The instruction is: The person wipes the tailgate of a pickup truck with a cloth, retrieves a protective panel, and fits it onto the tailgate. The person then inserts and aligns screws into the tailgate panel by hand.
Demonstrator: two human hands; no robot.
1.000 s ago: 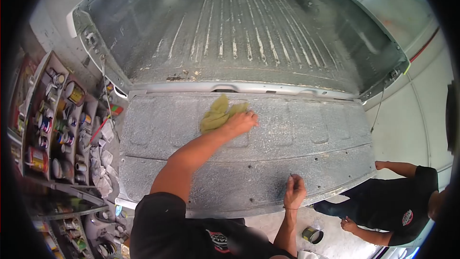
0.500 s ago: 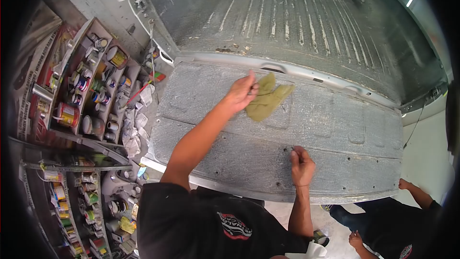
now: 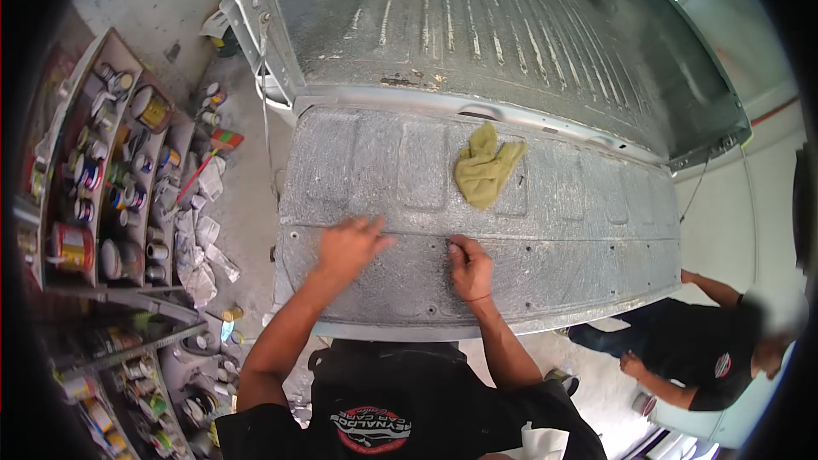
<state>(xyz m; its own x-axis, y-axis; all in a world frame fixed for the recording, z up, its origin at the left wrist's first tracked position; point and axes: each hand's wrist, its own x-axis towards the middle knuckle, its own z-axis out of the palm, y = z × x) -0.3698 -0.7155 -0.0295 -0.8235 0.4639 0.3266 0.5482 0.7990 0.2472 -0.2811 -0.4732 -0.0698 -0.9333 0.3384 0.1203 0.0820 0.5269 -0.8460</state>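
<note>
The textured grey tailgate (image 3: pixel 588 196) of a pickup lies lowered in front of me. My left hand (image 3: pixel 349 249) hovers over its left part, slightly smeared by motion, fingers apart with nothing visible in them. My right hand (image 3: pixel 471 271) is closed, thumb and fingertips pinched together beside a small hole in the tailgate's panel. Whatever they pinch is too small or hidden to name. An olive-green cloth (image 3: pixel 486 172) lies crumpled on the far half of the tailgate, apart from both hands.
Beyond the tailgate stretches the ribbed truck bed (image 3: pixel 477 25). Shelves with paint cans (image 3: pixel 72 247) stand on the left, with crumpled paper (image 3: pixel 198 257) on the floor beside them. Another person (image 3: pixel 682 349) is at the right, one hand at the tailgate's edge.
My left hand has come away from beside the cloth, back toward me and left. My right hand stays by the same hole. The camera view has shifted.
</note>
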